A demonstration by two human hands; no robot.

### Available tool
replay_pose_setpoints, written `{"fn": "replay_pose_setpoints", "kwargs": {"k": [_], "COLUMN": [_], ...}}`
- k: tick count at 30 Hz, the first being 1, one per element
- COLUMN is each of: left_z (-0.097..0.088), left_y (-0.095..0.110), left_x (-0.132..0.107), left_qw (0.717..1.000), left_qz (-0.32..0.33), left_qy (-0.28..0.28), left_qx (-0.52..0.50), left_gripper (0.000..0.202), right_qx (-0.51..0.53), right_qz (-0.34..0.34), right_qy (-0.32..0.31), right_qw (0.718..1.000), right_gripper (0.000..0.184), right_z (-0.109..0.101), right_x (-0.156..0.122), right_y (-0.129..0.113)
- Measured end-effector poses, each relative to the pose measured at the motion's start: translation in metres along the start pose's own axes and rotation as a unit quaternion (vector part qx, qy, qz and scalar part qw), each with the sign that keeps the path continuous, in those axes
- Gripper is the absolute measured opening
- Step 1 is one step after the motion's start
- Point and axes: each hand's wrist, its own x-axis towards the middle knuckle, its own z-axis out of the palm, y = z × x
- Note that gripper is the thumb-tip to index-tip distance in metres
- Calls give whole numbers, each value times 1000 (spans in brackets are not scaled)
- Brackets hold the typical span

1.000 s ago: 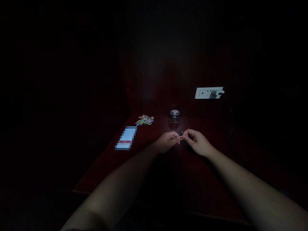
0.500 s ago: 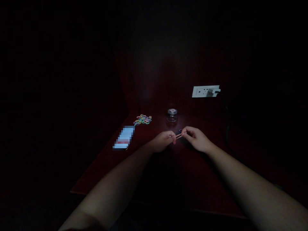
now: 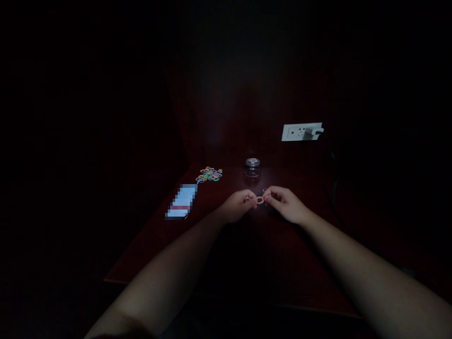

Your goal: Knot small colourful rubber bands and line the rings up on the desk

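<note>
Rubber band (image 3: 260,200), pinkish, a small round loop, caught between two sets of fingertips, low over the dark red table (image 3: 219,254). Sweeping across from the left now: well out to the left of the grip, a pale flat packet (image 3: 181,201) with a red stripe, blurred out, lying on the wood. Just beyond it, up and left of the grip, a loose heap of coloured bands (image 3: 209,175), greens, yellows, pinks. Then the left hand (image 3: 237,205), fingers curled in, thumb and forefinger nipped tight on the loop's left edge. Straight back from the grip, near the wall, a little lidded glass jar (image 3: 252,167), upright. Loop itself slack and rounded between the two pinches. Tucked just behind the grip, a small dark object (image 3: 264,190), too dim to identify. Right hand (image 3: 284,203) mirroring, fingertips clamped on the loop's right edge. High and to the right of the grip, a white wall socket (image 3: 298,132), a white plug (image 3: 313,131) seated in its right end, dark cable (image 3: 334,188) trailing down into shadow.
</note>
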Motion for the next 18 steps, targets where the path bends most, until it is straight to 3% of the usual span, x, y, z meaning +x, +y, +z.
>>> {"fn": "replay_pose_setpoints", "kwargs": {"k": [18], "left_z": [3], "left_y": [-1], "left_x": [5], "left_qw": [996], "left_qz": [14], "left_qy": [43], "left_qx": [-72], "left_gripper": [18], "right_qx": [19], "right_qz": [14], "right_qy": [-42], "right_qw": [999], "right_gripper": [20], "right_z": [6], "right_x": [-2], "right_y": [3]}}
